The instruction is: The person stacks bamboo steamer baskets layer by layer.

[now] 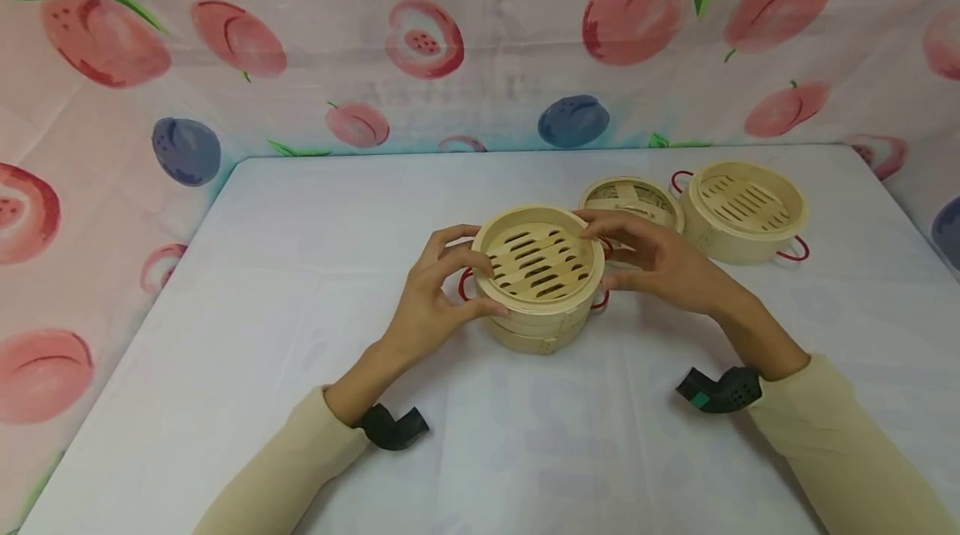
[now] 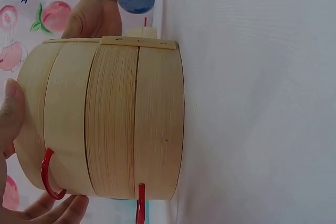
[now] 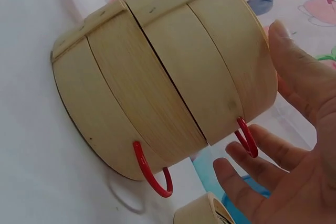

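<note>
Two round bamboo steamer baskets stand stacked near the middle of the white table. The upper steamer basket [image 1: 534, 264] shows its slatted floor; the lower steamer basket [image 1: 521, 340] sits beneath it. My left hand [image 1: 431, 293] holds the upper one at its left side, thumb at the near rim and fingertips reaching over the edge. On the opposite side my right hand [image 1: 656, 260] grips the same basket's rim. Red loop handles [image 3: 152, 177] stick out from both tiers. In the right wrist view a narrow dark seam [image 3: 165, 72] runs between the tiers.
Behind my right hand lies a woven bamboo lid [image 1: 633, 195], partly hidden. Another bamboo steamer basket [image 1: 742, 218] with red handles stands at the back right, beside the lid. A fruit-print cloth [image 1: 495, 85] hangs behind the white tabletop [image 1: 300, 268].
</note>
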A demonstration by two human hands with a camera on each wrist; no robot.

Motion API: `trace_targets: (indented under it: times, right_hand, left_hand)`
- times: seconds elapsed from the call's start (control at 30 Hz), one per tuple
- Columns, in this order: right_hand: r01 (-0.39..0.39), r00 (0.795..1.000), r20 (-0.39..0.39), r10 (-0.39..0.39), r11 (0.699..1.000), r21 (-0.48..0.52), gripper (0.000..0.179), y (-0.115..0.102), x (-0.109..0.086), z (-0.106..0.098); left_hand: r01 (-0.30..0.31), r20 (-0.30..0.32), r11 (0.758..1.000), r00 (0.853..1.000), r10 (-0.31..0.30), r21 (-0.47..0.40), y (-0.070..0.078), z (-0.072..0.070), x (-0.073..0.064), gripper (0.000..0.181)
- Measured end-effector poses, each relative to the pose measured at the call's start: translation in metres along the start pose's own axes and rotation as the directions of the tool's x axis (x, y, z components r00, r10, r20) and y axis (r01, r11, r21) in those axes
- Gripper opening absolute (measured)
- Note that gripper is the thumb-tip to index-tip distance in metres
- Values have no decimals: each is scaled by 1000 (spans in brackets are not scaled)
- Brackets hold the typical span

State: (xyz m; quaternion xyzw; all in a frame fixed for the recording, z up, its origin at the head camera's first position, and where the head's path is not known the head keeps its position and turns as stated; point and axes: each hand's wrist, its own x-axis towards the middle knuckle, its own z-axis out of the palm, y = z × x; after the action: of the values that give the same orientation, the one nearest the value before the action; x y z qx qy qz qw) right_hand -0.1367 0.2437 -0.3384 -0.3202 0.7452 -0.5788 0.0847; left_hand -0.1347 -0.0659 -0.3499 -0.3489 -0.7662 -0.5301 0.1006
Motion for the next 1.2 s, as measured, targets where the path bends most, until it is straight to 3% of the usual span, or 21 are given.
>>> trace_targets:
  times: [0.3,0.63,0.9,1.2]
  right_hand:
    - [-5,1000,-8,4,999,-32,43,-2,0,-2]
    - [-12,1000,-11,12,999,-29,33,-2,0,-1]
    - [-2,1000,-12,2,999,-37,33,-3,-2,0]
    - [-8,1000,-5,8,999,-40,32,-6,-1,1]
  left_hand:
    - [-8,27,998,1000,10,-65,-5,-5,2,43]
    - [52,97,978,995,-33,-204,-8,-8,3,43]
    - [27,92,994,996,-17,-110,-8,-6,0,49]
    - [4,74,997,997,2,-82,-8,-2,-2,50]
